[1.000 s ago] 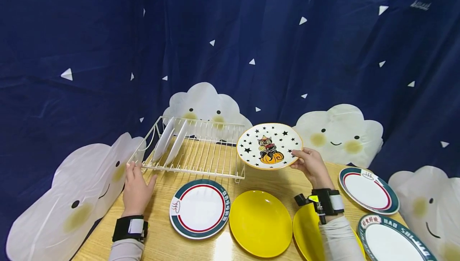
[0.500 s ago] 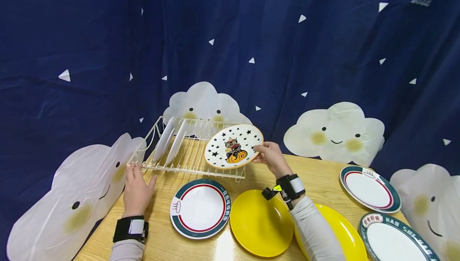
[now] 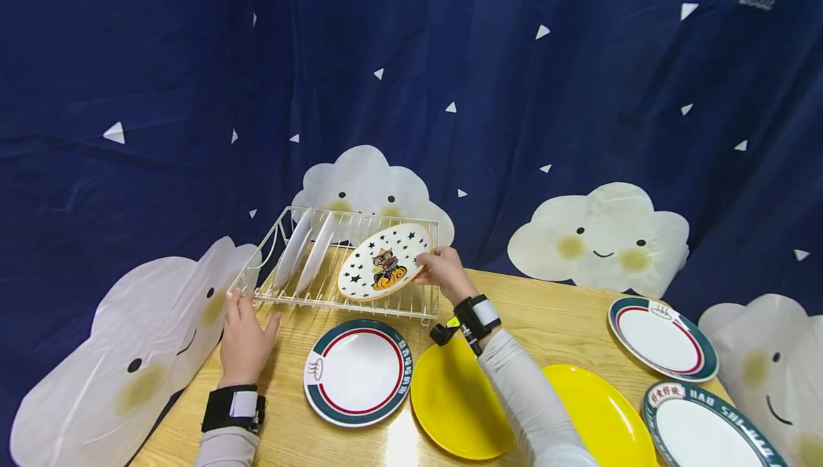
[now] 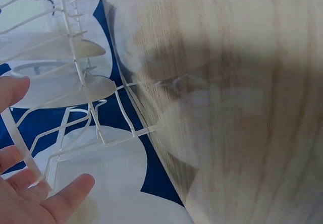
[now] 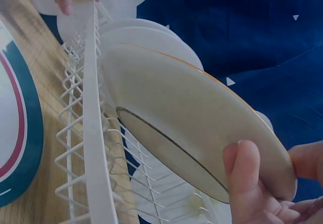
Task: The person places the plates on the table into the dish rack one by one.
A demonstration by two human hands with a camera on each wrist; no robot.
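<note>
An oval-looking white plate (image 3: 386, 260) with black stars, a cat on a pumpkin and an orange rim is pinched at its right edge by my right hand (image 3: 445, 274). It tilts over the slots of a white wire dish rack (image 3: 334, 304). In the right wrist view its pale underside (image 5: 176, 103) faces the camera, thumb and fingers on opposite faces. My left hand (image 3: 246, 342) rests its fingers at the rack's front left corner, thumb held away; in the left wrist view the fingers (image 4: 70, 199) lie along the rail. Two white plates (image 3: 315, 256) stand in the rack's left slots.
On the wooden table (image 3: 289, 410) lie a green-rimmed plate (image 3: 358, 374) and a yellow plate (image 3: 459, 410) before the rack. Another yellow plate (image 3: 601, 410) lies partly under the right sleeve. Two more green-rimmed plates (image 3: 662, 338) are at the right. A navy curtain (image 3: 450, 38) hangs behind.
My right hand has carried the star-patterned plate left, from beside the rack to over its slots, turning it more edge-on. My left hand has stayed at the rack's corner.
</note>
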